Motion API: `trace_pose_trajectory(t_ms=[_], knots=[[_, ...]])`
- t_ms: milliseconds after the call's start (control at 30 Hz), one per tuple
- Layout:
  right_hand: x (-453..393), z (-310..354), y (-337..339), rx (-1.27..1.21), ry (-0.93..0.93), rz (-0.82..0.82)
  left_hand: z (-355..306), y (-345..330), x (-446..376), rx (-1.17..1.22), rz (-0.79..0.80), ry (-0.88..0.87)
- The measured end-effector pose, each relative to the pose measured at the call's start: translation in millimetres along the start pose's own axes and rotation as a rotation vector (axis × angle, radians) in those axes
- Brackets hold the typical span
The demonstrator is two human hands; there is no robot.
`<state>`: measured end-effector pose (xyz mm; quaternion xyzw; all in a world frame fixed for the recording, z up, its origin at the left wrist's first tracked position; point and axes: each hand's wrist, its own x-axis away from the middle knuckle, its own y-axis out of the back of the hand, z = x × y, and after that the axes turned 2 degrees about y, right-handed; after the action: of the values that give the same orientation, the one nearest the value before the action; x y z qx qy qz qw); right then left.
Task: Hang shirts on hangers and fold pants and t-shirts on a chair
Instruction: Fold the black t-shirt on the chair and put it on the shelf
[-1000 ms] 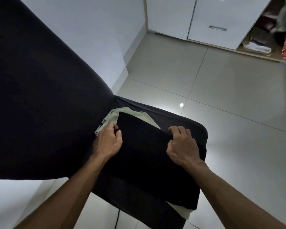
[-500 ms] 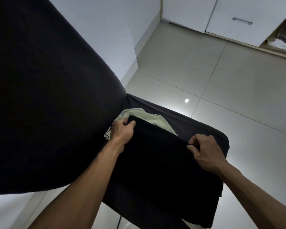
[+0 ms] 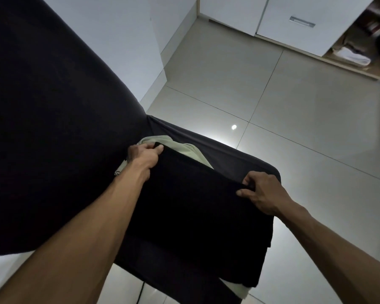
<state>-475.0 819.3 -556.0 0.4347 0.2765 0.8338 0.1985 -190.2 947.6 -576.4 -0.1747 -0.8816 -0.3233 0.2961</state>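
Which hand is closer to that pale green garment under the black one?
Left. The left hand touches the pale green garment; the right hand grips the black garment away from it.

black garment (image 3: 195, 207) drawn wider — right hand (image 3: 264, 194) shifted outward, pinching its edge

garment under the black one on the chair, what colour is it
Pale green garment, seen in the head view, peeking out beneath the black garment.
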Motion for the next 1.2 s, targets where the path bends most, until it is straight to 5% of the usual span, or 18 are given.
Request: trace_pose_trajectory(t_ms=[167, 267, 367, 500, 667, 800, 967, 1200], knots=[[19, 11, -17, 0.204, 0.151, -0.273, -8, -8, 27, -0.452, -0.201, -0.22], [42, 35, -36, 0.136, 0.331, -0.318, 3, 5, 47, -0.574, -0.259, -0.551], [65, 57, -68, 0.209, 0.443, -0.212, 35, 26, 61, -0.575, -0.063, -0.883], [79, 66, -102, 0.327, 0.432, -0.134, 87, 53, 82, -0.855, 0.132, -1.078], [80, 68, -116, 0.383, 0.473, -0.255, 132, 83, 87, -1.115, 0.218, -1.139], [84, 69, -115, 0.311, 0.527, -0.263, 131, 86, 90, -1.026, 0.218, -1.106], [92, 60, -103, 0.098, 0.541, -0.251, 107, 98, 101, -0.812, 0.424, -0.882], [96, 89, -100, 0.209, 0.521, -0.156, 53, 98, 112, -0.546, 0.624, -0.526]])
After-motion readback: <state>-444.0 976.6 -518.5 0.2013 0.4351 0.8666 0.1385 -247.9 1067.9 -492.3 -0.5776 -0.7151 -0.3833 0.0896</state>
